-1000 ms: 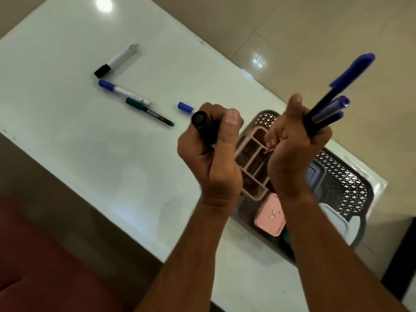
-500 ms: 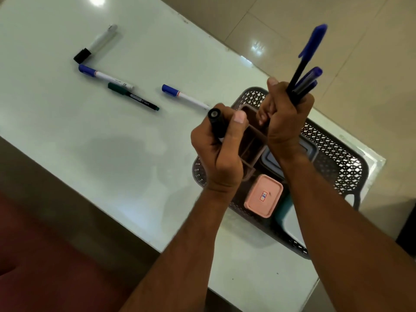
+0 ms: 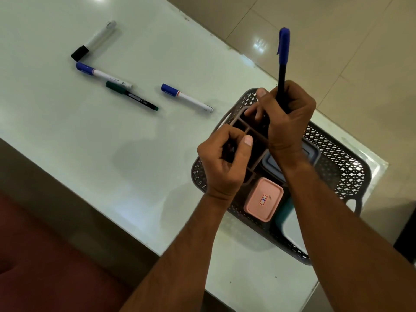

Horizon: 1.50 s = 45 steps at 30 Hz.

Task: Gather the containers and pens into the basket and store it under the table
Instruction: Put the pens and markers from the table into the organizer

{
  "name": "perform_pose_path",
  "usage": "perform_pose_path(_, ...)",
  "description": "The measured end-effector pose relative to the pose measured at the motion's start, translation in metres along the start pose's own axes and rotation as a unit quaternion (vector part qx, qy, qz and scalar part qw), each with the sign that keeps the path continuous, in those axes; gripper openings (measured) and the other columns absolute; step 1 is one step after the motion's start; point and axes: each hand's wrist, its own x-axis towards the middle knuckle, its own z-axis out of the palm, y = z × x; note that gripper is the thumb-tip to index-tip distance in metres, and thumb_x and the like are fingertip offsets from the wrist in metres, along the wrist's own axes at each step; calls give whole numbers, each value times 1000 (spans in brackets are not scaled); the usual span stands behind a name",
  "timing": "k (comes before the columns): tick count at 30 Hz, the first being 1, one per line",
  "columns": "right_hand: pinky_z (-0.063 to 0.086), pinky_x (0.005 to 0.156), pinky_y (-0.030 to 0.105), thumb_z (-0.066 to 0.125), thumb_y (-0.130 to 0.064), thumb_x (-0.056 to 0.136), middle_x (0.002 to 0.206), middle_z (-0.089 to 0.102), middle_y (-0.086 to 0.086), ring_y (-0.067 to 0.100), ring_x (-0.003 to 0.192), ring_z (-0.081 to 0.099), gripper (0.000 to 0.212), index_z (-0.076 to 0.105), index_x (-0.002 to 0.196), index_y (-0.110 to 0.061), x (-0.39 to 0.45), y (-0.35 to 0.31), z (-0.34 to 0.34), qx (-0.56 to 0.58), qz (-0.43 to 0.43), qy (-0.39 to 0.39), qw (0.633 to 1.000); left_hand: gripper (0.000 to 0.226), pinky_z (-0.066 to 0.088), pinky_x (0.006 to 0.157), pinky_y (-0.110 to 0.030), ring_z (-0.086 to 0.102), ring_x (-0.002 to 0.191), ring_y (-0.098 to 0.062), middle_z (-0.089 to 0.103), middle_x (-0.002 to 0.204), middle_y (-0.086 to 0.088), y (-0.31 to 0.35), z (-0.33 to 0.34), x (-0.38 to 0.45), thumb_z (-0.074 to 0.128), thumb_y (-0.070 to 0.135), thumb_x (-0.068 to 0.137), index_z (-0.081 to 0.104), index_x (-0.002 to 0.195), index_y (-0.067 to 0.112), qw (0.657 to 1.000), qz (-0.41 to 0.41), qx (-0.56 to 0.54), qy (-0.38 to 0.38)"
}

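Observation:
A dark perforated basket [image 3: 344,167] sits on the white table [image 3: 67,136] near its right end. Inside lie a pink divided organiser [image 3: 252,131], a pink lidded container [image 3: 263,199], a grey-blue lidded container [image 3: 310,152] and a teal and white container [image 3: 290,224]. My right hand [image 3: 290,122] is over the organiser, shut on upright pens, a blue-capped one [image 3: 283,57] sticking up. My left hand [image 3: 225,163] is closed at the organiser's near edge; a dark marker is barely visible inside the fist. Several markers lie on the table: black-capped [image 3: 94,41], two blue-capped [image 3: 101,74] [image 3: 186,97], green-capped [image 3: 130,95].
The table's near edge runs diagonally from left to bottom centre, with a dark red seat [image 3: 45,255] below it. Beige floor tiles [image 3: 337,41] lie beyond the far edge. The basket stands close to the table's right corner.
Both hands have come down onto the organiser in the basket. The pens in my right hand went from slanted to upright, and the marker in my left hand has sunk into the fist.

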Motion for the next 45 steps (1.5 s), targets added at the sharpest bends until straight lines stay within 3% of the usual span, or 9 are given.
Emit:
perform_pose_path(5,60,68,40,55,3,101,59,59,7,33,61,71,26,61,79,-9,-2,-3,-5,34,33,-3,999,26,42,63,-15,53,63,-4,60,68,-6,-1,0,0,57,13,92,63,78,-8,1000,-2,1,-13)
perform_pose_path(8,59,79,43,48,-7,106,81,67,15,35,76,69,23,67,94,0,-5,0,-8,38,40,-5,998,27,45,64,-17,56,65,-8,62,70,-12,-2,0,0,56,14,93,64,80,-9,1000,-5,0,-6)
perform_pose_path(12,52,92,34,52,-12,106,103,69,30,40,99,63,24,74,97,-17,-7,2,-15,-17,-4,3,1000,27,43,65,-12,55,67,0,62,71,-12,-1,1,-1,56,13,92,64,81,-10,1000,-5,8,-4)
perform_pose_path(15,50,89,28,50,-5,106,101,68,14,26,92,60,20,69,108,1,-14,4,-26,-23,1,-1,1000,27,43,65,-10,56,66,2,62,72,-8,-2,1,-1,56,14,92,64,82,-10,1000,-7,9,-2)
perform_pose_path(19,51,84,24,50,-2,106,97,62,9,9,88,59,20,65,118,-3,-27,7,-36,-25,21,3,999,26,43,64,-11,56,66,0,61,72,-6,-3,2,-1,56,14,92,64,83,-9,1000,-5,9,3)
perform_pose_path(27,59,95,58,69,-3,94,110,71,17,33,104,70,20,67,113,0,-38,10,-40,-100,29,-12,995,25,44,62,-13,55,64,0,61,71,-5,-1,3,-1,56,13,92,64,83,-8,1000,-6,7,1)
perform_pose_path(34,59,94,58,72,8,89,108,70,23,35,102,72,26,61,111,1,-36,1,-37,-115,-26,3,993,19,42,63,-9,56,64,2,58,72,3,2,2,0,58,9,92,64,83,-7,1000,-17,-5,-1)
perform_pose_path(41,55,98,52,74,-4,92,124,66,19,27,115,67,37,59,125,4,-39,-7,-28,-221,-76,66,970,18,52,63,-36,60,72,-24,64,80,-12,5,-10,-1,57,10,90,63,85,-6,1000,-8,-25,-12)
perform_pose_path(45,54,94,48,71,-2,92,116,68,20,33,110,66,28,63,118,7,-25,-31,-13,-294,-171,90,936,17,57,76,-50,64,87,-30,65,91,-18,8,-22,9,59,8,89,64,92,-8,999,13,-27,-17)
